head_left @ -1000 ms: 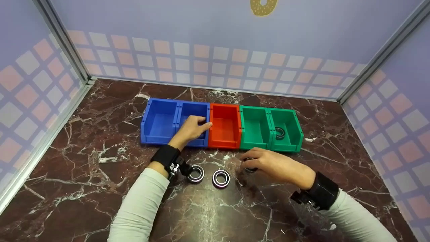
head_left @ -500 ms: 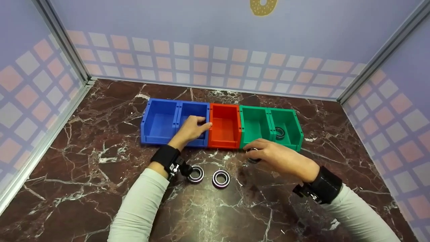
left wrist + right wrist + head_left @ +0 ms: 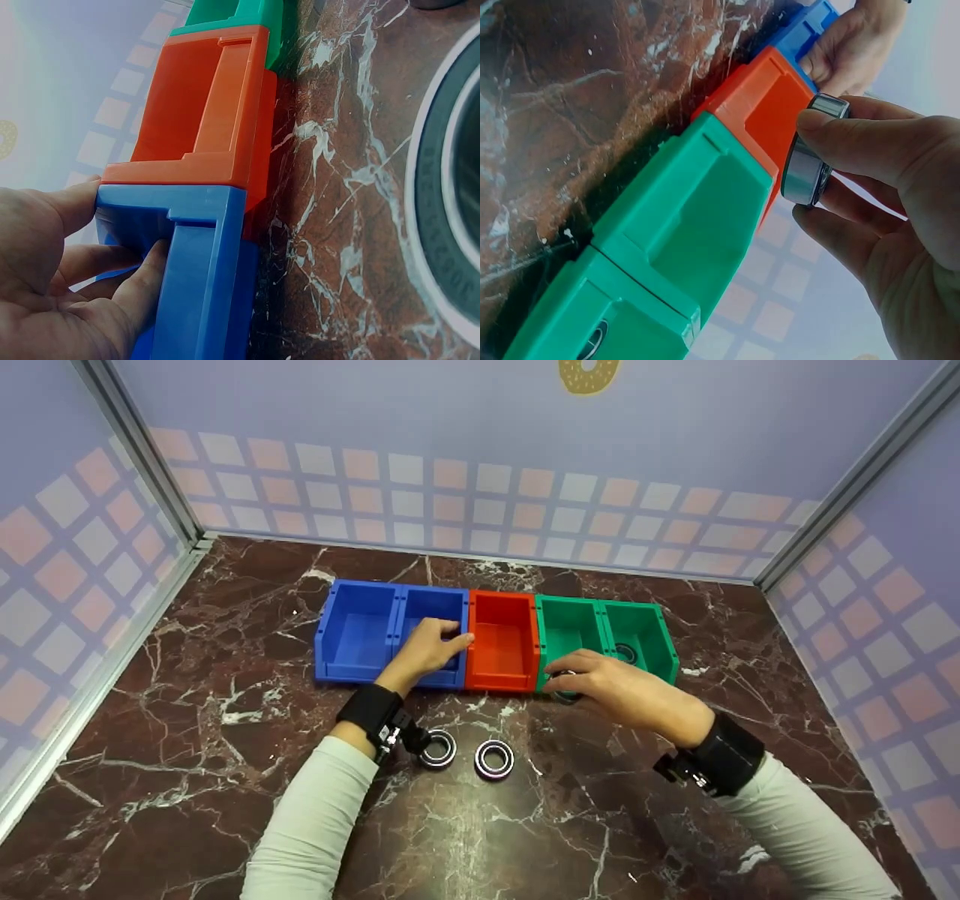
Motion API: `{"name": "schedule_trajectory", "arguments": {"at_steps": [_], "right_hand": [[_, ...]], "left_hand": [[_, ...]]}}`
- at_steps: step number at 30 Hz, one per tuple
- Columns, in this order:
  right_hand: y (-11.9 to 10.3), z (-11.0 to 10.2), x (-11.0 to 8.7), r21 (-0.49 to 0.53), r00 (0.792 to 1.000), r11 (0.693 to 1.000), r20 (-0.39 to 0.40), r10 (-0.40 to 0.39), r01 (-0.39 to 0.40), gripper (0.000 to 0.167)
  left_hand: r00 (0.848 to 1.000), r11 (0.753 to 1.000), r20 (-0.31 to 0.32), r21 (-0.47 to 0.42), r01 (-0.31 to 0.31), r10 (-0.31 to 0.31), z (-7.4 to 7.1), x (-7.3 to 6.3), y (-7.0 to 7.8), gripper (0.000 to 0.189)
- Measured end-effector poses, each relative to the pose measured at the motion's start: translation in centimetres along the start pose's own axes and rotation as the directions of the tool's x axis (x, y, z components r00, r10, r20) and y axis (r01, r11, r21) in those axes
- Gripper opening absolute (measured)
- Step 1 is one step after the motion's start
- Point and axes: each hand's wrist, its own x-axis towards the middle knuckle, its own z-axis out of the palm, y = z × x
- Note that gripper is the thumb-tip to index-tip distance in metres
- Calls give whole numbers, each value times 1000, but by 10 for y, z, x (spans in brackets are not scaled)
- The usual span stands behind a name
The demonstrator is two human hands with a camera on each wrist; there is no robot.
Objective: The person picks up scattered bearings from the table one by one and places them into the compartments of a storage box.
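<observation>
My right hand [image 3: 619, 686] pinches a ball bearing [image 3: 804, 169] between thumb and fingers. In the head view it is over the front edge of the left green bin [image 3: 571, 619], and the right wrist view shows the bearing tilted on edge. My left hand [image 3: 426, 649] grips the side wall of the right blue bin [image 3: 191, 289], fingers inside and thumb at the top edge beside the red bin [image 3: 501, 684]. Two more bearings lie flat on the table: one in the middle [image 3: 481, 761], another [image 3: 451, 751] beside the left wrist camera, partly covered by it.
A further bearing [image 3: 624, 647] leans inside the right green bin [image 3: 641, 619], partly hidden by my right hand. The left blue bin [image 3: 360, 622] ends the row. Behind the marbled table [image 3: 225, 802] stands a patterned back wall [image 3: 360, 412], with side walls left and right.
My right hand has moved forward with the bearing, from the table in front of the bins to above the left green bin's front edge. The left hand has stayed in place.
</observation>
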Motion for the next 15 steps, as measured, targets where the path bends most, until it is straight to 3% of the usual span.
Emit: {"name": "schedule_trajectory", "arguments": {"at_steps": [15], "right_hand": [[12,-6,3,-27,1000,999,-7,31,-31,44]], "left_hand": [[1000,1000,-5,10,-5,5,0,0,-1,58]]}}
